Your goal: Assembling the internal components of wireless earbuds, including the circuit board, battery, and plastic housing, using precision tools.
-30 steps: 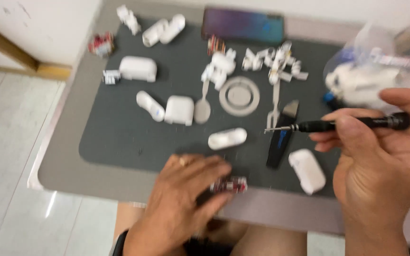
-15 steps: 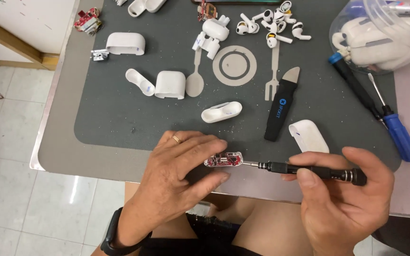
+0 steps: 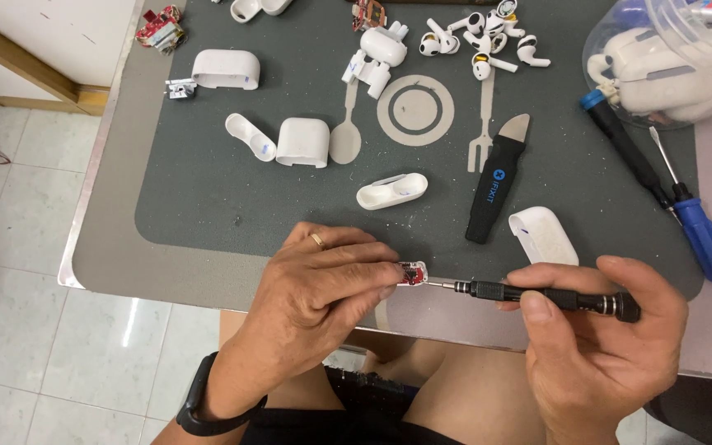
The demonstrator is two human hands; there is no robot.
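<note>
My left hand pinches a small red circuit board at the near edge of the grey table, fingers closed over most of it. A ring sits on one finger and a black band on the wrist. My right hand grips a black precision screwdriver held level, its thin tip touching the right end of the board. Just beyond my right hand lies a white earbud-case shell.
A dark grey mat holds white case halves, a case insert, loose earbuds, a black pry tool and a blue-handled screwdriver. A clear plastic tub of white cases stands far right. Tiled floor lies left.
One second ago my right hand held the screwdriver higher over the mat. It came down to the near edge, and the tip now meets the board in my left hand.
</note>
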